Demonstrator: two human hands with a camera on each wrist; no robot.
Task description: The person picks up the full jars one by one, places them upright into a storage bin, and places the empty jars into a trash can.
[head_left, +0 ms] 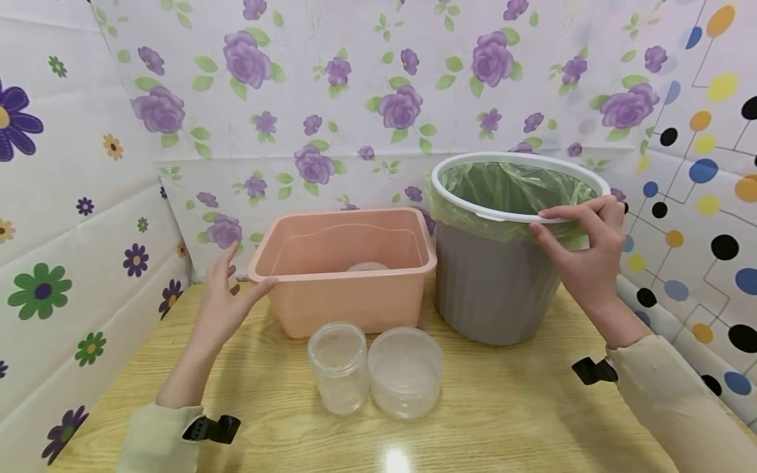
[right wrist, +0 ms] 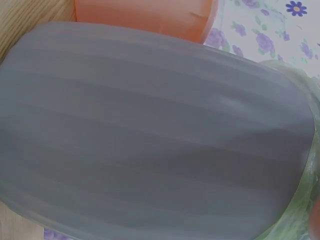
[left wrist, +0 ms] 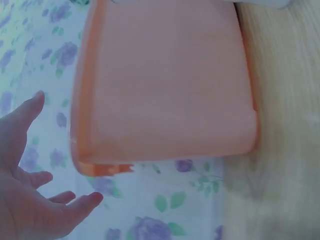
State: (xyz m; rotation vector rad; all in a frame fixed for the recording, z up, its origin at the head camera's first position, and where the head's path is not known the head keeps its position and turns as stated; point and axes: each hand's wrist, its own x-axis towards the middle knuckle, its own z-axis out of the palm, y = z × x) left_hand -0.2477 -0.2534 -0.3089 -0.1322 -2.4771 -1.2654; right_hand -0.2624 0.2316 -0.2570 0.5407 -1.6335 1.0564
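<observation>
My right hand [head_left: 591, 246] pinches the white rim ring [head_left: 473, 209] of a grey trash can [head_left: 497, 282], index finger over the ring and thumb below it. A thin green bag [head_left: 520, 187] lines the can and hangs over its outside. At the left front corner of a pink plastic basin [head_left: 349, 305] is my left hand [head_left: 227, 302], its fingers spread and holding nothing. The left wrist view shows that hand [left wrist: 35, 185] apart from the basin [left wrist: 170, 90]. Grey can wall [right wrist: 160, 130] fills most of the right wrist view, with the right hand nearly out of frame.
A clear jar [head_left: 340, 374] and a wider clear round container [head_left: 406, 378] stand side by side in front of the basin. Something round and clear [head_left: 367, 267] shows inside the basin. The wooden table [head_left: 503, 414] is bordered by flowered and dotted cloth walls.
</observation>
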